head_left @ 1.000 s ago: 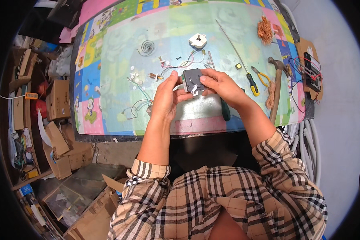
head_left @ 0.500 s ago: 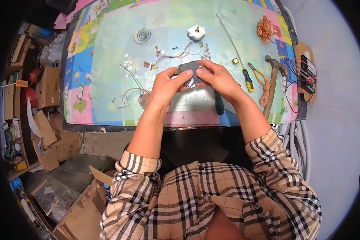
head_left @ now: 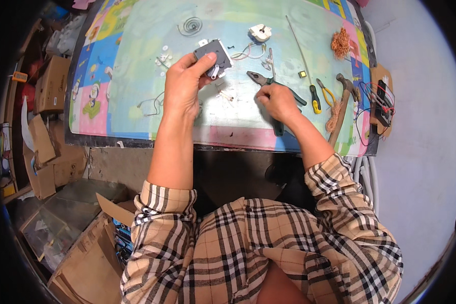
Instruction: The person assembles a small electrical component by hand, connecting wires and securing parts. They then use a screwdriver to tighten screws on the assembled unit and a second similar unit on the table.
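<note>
My left hand (head_left: 185, 83) holds up a flat, dark grey square housing (head_left: 212, 54) with pale edges and a small light lever near its lower corner. Its thumb presses on the dark face. Over the table, my right hand (head_left: 281, 103) has its fingers curled round the pliers (head_left: 260, 77), whose dark jaws point up and left. One green handle shows beyond the knuckles; the other is mostly hidden. Just below this hand lies a screwdriver's dark green handle (head_left: 277, 127). Small brass-coloured pieces (head_left: 225, 95) lie between my hands.
Farther back are a coiled spring (head_left: 191, 25), a white round part (head_left: 260, 33) and thin wires (head_left: 248, 53). To the right lie a long screwdriver (head_left: 315, 100), yellow-handled pliers (head_left: 328, 95), a hammer (head_left: 343, 96), copper wire (head_left: 340, 44) and a black meter (head_left: 385, 104). Cardboard boxes (head_left: 50, 86) stand left.
My hands have parted. The left carries the grey housing up and left, while the right has let go of it and closed on the pliers. The view has shifted slightly.
</note>
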Available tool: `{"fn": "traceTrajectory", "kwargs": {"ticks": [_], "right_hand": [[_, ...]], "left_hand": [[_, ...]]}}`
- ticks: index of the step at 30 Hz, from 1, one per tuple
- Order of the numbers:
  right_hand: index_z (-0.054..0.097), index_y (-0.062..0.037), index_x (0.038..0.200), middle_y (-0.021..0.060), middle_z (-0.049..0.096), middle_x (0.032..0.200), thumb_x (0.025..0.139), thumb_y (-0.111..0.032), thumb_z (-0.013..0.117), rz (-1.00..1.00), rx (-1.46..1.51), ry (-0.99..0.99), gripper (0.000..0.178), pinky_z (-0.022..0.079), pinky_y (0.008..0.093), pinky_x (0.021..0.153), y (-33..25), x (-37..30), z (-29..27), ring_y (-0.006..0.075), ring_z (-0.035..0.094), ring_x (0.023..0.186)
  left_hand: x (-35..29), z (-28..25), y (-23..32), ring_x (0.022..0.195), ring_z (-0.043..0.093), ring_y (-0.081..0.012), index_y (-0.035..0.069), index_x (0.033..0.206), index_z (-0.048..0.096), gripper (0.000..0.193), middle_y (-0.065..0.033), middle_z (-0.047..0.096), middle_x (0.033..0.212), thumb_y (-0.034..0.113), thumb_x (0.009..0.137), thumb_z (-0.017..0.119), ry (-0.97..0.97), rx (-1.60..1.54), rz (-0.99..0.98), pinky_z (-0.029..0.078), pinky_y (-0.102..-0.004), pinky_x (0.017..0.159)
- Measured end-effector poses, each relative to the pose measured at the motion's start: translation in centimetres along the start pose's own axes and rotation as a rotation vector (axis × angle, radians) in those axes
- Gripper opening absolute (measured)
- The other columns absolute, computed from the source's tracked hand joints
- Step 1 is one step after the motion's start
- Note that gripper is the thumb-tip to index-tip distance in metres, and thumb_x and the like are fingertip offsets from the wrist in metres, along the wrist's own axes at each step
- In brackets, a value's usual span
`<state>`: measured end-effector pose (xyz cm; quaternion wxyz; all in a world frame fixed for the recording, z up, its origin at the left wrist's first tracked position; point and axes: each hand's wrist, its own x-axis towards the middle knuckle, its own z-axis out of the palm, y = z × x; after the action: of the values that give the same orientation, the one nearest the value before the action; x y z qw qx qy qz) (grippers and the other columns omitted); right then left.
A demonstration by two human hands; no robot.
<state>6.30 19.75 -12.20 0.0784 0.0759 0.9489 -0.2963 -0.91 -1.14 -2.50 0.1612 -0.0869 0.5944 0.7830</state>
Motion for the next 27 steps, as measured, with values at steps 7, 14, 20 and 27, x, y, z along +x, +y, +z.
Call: {"fn": "traceTrajectory", "kwargs": {"ticks": [7,14,20,27], "right_hand": [[0.071,-0.0128,0.085,0.0138,0.066,0.088,0.080,-0.018,0.061,-0.099,-0.144,-0.002,0.011,0.051,0.0432,0.074,-1.1,1.6,3.7,0.0345,0.064,0.082],[0.072,-0.0143,0.084,0.0138,0.068,0.087,0.076,-0.020,0.062,0.187,-0.220,-0.123,0.014,0.052,0.0407,0.077,0.1,2.7,0.2,0.0323,0.065,0.085],[0.071,-0.0127,0.079,0.0119,0.068,0.082,0.074,-0.019,0.068,0.051,-0.193,-0.182,0.008,0.051,0.0391,0.072,1.6,0.9,0.7,0.0308,0.065,0.080],[0.069,-0.0108,0.082,0.0144,0.066,0.083,0.077,-0.020,0.065,-0.091,-0.147,-0.022,0.012,0.051,0.0420,0.074,-1.4,1.6,4.6,0.0332,0.064,0.081]], "left_hand": [[0.0,-0.7,0.3,0.072,0.060,-0.0119,-0.003,0.096,0.063,0.025,-0.0061,0.066,0.086,0.014,0.080,0.071,-0.038,0.003,0.011,0.049,-0.0251,0.068],[0.0,-2.0,0.7,0.073,0.059,-0.0122,-0.004,0.096,0.063,0.027,-0.0064,0.065,0.086,0.017,0.080,0.071,-0.033,-0.018,0.064,0.048,-0.0258,0.070],[-0.2,-2.4,1.4,0.072,0.058,-0.0118,-0.004,0.097,0.064,0.028,-0.0067,0.065,0.085,0.017,0.080,0.071,-0.032,0.009,0.101,0.046,-0.0255,0.071],[-0.7,-2.2,1.2,0.078,0.061,-0.0112,-0.002,0.100,0.064,0.027,-0.0054,0.065,0.090,0.018,0.081,0.071,-0.080,0.081,0.068,0.048,-0.0260,0.075]]}}
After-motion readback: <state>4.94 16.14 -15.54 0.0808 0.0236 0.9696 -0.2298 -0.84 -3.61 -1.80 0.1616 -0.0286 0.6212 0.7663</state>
